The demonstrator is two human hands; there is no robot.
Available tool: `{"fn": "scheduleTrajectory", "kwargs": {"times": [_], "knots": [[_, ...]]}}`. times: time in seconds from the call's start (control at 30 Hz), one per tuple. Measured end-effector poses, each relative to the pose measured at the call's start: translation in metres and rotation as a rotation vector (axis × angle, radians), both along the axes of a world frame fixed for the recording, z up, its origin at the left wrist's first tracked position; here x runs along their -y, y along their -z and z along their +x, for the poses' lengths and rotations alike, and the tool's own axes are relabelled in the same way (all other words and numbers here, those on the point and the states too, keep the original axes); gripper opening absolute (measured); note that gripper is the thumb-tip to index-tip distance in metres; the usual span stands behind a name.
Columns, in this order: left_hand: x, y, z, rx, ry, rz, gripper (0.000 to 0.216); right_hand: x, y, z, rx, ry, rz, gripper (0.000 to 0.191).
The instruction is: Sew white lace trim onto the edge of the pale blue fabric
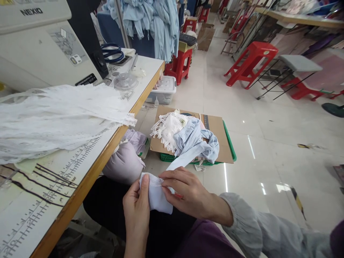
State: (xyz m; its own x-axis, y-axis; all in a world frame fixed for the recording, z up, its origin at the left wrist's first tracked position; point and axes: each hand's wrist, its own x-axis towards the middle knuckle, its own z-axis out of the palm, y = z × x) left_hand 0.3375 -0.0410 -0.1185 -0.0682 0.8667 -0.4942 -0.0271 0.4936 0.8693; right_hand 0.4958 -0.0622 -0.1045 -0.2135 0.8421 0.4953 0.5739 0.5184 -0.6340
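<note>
The left hand [136, 215] and the right hand [185, 190] are held above the lap, both on a folded piece of pale lilac cloth with a white lace edge [156, 196]. The left fingers [143, 184] are clamped on the near side of the fold, and the right fingers [168, 182] are pinched together at the lace edge. This 2-handed grip appears intended to keep the layers aligned. A pale blue fabric strip [172, 165] rises from the cloth towards the crate and seems to keep it connected to the pile there.

A gathered grey sleeve [242, 218] covers the right forearm. To the left, a cream table with a printed ruler and yellow wooden edge [88, 168] carries a white lace panel [53, 122], laid flat beside a white sewing machine [40, 50], seemingly within easy reach. A lilac fabric bundle [126, 161] sits below the table edge.

Ahead, a brown cardboard sheet [213, 125] lies across a green plastic crate [229, 143], apparently forming a flat base for white frayed trimmings [168, 129] and a crumpled pale blue garment [196, 141]. Red plastic stools [251, 62] stand farther off on the tiled floor [255, 161].
</note>
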Motion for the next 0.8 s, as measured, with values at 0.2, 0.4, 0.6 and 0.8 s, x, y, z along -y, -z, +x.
{"fn": "scheduleTrajectory", "kwargs": {"times": [0.2, 0.4, 0.6, 0.8], "knots": [[0.001, 0.005, 0.001, 0.060, -0.032, -0.007, 0.048, -0.004, -0.006, 0.000, -0.184, -0.020, -0.202, 0.010], [0.002, 0.008, -0.001, 0.082, -0.031, -0.003, 0.046, -0.005, -0.011, 0.001, -0.287, -0.040, -0.386, 0.009], [0.003, 0.012, 0.002, 0.046, -0.049, 0.038, 0.048, -0.007, -0.010, 0.003, -0.327, -0.039, -0.522, 0.010], [0.008, 0.013, 0.003, -0.099, -0.090, 0.084, 0.054, -0.011, -0.009, 0.008, -0.336, -0.046, -0.604, 0.010]]}}
